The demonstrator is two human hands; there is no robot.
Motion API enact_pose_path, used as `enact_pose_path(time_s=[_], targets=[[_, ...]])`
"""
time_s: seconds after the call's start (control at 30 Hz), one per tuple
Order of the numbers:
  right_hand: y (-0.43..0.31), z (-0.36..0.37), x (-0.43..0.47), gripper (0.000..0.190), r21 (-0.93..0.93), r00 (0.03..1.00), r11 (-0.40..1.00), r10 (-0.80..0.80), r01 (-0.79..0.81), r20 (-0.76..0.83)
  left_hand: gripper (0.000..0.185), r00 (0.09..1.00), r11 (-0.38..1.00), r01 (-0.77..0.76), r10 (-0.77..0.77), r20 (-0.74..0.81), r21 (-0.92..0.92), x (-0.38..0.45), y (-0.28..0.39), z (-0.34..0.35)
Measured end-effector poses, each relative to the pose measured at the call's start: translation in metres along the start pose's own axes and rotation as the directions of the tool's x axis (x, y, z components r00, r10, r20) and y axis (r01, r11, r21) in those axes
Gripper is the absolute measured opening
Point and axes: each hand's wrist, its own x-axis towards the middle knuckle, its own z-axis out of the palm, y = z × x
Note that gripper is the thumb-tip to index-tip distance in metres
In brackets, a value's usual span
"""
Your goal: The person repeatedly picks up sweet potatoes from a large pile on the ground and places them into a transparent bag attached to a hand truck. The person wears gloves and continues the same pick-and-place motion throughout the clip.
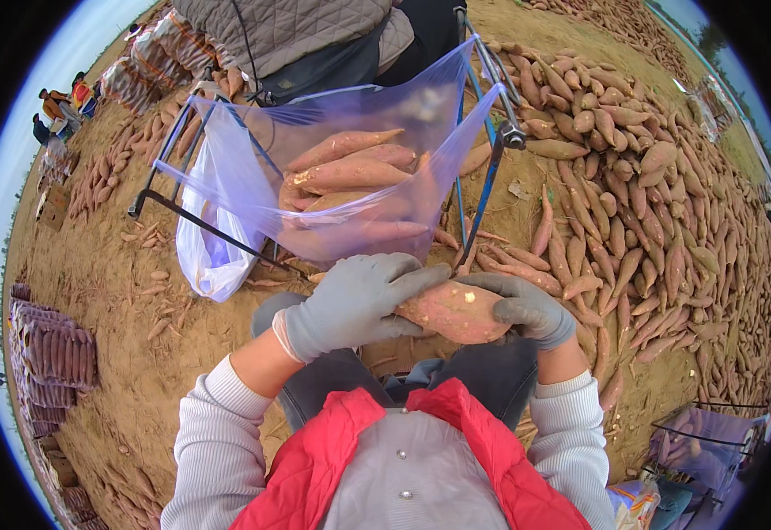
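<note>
A large sweet potato (pixel 455 311) is held between my two gloved hands in front of my knees. My left hand (pixel 356 301), in a grey glove, grips its left end, with the fingers over the top. At its other end, my right hand (pixel 524 306) closes around the tip, partly hidden behind it. Just beyond my hands, a translucent purple plastic bag (pixel 332 232) is stretched open on a metal frame stand (pixel 193 228). Several sweet potatoes (pixel 352 173) lie inside the bag. White and purple spare bags (pixel 216 265) hang from the stand's left side.
A big heap of sweet potatoes (pixel 644 212) spreads over the soil on the right. Filled bags are stacked (pixel 54 358) at far left. A person in a quilted jacket (pixel 293 33) sits beyond the stand. Another bag stand (pixel 703 437) is at lower right.
</note>
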Motion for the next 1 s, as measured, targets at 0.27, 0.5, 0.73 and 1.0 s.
enact_pose_path(time_s=[0.27,0.5,0.73,1.0], targets=[[0.002,0.001,0.016,0.052,0.081,0.886,0.957,-0.222,0.278,-0.407,0.073,0.887,0.987,0.103,-0.035,-0.461,0.124,0.012,-0.113,-0.081],[0.041,-0.038,-0.049,0.054,0.085,0.712,0.935,-0.2,0.343,-0.673,0.066,0.985,0.925,0.166,-0.139,-0.103,0.341,0.05,-0.196,-0.005],[0.172,-0.07,-0.166,0.051,0.252,0.343,0.926,0.149,0.281,-0.928,0.06,1.0,0.972,0.026,-0.024,-0.009,0.235,0.048,-0.235,0.005],[0.354,-0.017,-0.252,0.042,0.654,-0.051,0.675,0.708,0.34,-0.704,0.049,0.766,0.931,0.321,-0.363,-0.531,-0.173,0.063,-0.144,-0.01]])
